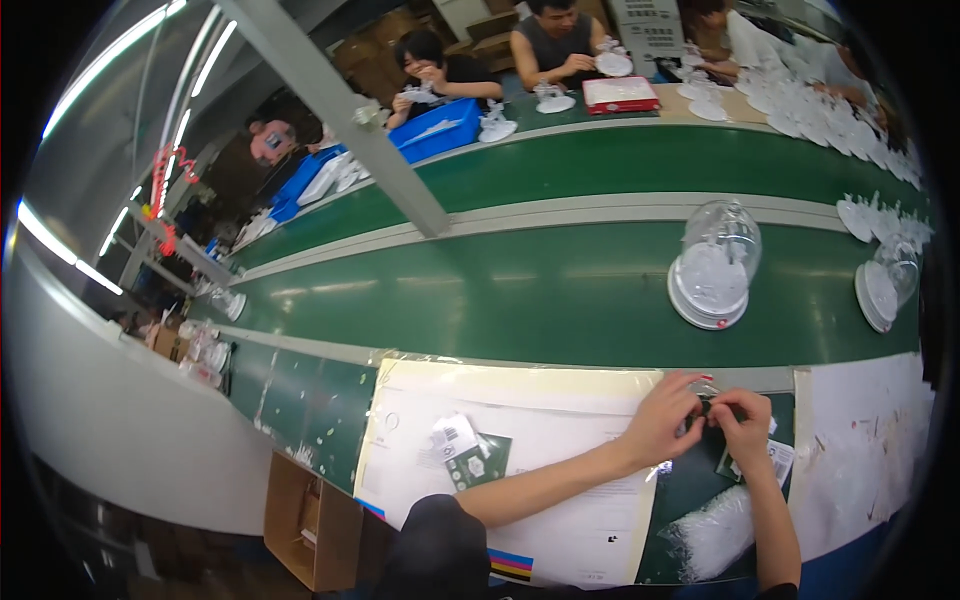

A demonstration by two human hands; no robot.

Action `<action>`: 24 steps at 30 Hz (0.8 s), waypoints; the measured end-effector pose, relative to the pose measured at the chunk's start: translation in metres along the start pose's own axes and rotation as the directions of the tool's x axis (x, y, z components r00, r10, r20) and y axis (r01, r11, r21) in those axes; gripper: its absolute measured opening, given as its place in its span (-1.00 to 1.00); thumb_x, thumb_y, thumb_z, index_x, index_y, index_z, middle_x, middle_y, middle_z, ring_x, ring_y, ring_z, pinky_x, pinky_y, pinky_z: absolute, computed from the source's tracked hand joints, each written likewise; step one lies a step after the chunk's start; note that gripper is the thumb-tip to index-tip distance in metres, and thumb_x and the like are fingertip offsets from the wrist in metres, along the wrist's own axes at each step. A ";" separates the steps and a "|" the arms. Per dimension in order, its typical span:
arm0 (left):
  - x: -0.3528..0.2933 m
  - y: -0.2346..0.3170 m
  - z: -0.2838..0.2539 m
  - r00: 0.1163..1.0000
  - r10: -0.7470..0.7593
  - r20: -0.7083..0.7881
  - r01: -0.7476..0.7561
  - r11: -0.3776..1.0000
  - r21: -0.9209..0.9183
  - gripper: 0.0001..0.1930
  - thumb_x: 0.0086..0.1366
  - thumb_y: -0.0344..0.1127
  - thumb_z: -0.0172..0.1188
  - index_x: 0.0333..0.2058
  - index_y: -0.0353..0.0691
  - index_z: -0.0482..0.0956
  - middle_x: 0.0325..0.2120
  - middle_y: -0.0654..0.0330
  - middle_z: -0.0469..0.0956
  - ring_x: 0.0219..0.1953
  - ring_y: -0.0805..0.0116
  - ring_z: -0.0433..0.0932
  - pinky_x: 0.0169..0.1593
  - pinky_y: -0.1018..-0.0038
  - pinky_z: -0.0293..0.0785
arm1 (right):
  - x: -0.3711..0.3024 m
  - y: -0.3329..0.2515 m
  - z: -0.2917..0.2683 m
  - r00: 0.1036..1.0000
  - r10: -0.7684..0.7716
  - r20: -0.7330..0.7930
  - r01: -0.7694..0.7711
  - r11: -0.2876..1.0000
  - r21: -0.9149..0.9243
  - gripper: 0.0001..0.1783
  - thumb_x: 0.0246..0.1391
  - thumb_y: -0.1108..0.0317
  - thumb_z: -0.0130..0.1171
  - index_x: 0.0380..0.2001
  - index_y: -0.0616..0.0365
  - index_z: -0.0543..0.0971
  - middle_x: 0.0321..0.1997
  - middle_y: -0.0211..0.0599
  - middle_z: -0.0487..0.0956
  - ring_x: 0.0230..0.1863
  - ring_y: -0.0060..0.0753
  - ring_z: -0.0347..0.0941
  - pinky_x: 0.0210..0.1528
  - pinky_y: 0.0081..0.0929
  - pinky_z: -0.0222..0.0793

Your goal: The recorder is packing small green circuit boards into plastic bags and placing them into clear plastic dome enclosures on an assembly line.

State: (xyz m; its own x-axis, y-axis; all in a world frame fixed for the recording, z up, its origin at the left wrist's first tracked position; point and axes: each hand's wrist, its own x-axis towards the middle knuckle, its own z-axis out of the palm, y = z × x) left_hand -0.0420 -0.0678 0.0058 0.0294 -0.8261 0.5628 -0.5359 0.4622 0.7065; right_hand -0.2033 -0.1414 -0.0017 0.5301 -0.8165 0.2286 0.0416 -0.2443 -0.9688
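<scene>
At the right side of my work surface, my left hand [663, 420] and my right hand [744, 428] meet with fingers pinched together. What lies between the fingertips is too small to make out. Under my right wrist lies a green and white card tag [778, 458]. Close to my right forearm sits a bundle of fine clear-white plastic strands [712, 535]. A second green card [480, 462] with a white label [455, 438] rests on the large white paper sheet [575, 400], left of my left forearm.
Beyond my hands, a clear dome on a round white base [708, 290] rests on the green conveyor belt [500, 280]; another dome [885, 285] is farther right. An open cardboard box [310, 520] is below left. Across the belt, co-workers handle white figures near blue bins [440, 130].
</scene>
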 end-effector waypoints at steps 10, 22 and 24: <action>-0.006 0.001 0.000 0.992 0.061 0.111 -0.085 0.971 0.224 -0.56 0.04 -0.40 0.21 -0.06 -0.30 0.37 -0.04 0.00 0.36 0.19 -0.11 0.19 0.24 0.04 0.11 | 0.001 -0.004 0.004 0.995 -0.102 -0.002 0.101 0.992 -0.070 -0.95 0.00 0.57 0.15 -0.50 0.33 0.51 -0.55 -0.31 0.52 -0.59 -0.58 0.44 -0.52 -0.68 0.35; -0.005 0.000 -0.004 0.969 0.042 0.244 -0.106 0.961 0.255 -0.52 0.15 -0.28 0.15 0.03 -0.34 0.32 0.02 -0.04 0.34 0.30 -0.08 0.05 0.30 0.03 -0.01 | 0.005 -0.005 0.005 0.998 -0.063 0.007 0.063 0.996 -0.064 -0.95 0.03 0.56 0.13 -0.48 0.32 0.49 -0.52 -0.34 0.51 -0.58 -0.60 0.46 -0.52 -0.69 0.37; -0.002 -0.001 -0.005 0.969 0.047 0.243 -0.106 0.966 0.234 -0.52 0.16 -0.27 0.15 0.03 -0.34 0.32 0.01 -0.05 0.35 0.30 -0.06 0.06 0.30 0.04 -0.01 | 0.004 -0.006 0.002 0.999 -0.038 -0.010 0.038 0.998 -0.047 -0.95 0.02 0.56 0.13 -0.48 0.32 0.49 -0.53 -0.33 0.52 -0.58 -0.59 0.47 -0.52 -0.68 0.37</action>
State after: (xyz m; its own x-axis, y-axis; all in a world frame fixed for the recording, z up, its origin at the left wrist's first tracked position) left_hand -0.0373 -0.0647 0.0060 -0.2013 -0.8569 0.4745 -0.7188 0.4584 0.5227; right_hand -0.1993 -0.1424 0.0045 0.5195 -0.8118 0.2666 0.0219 -0.2993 -0.9539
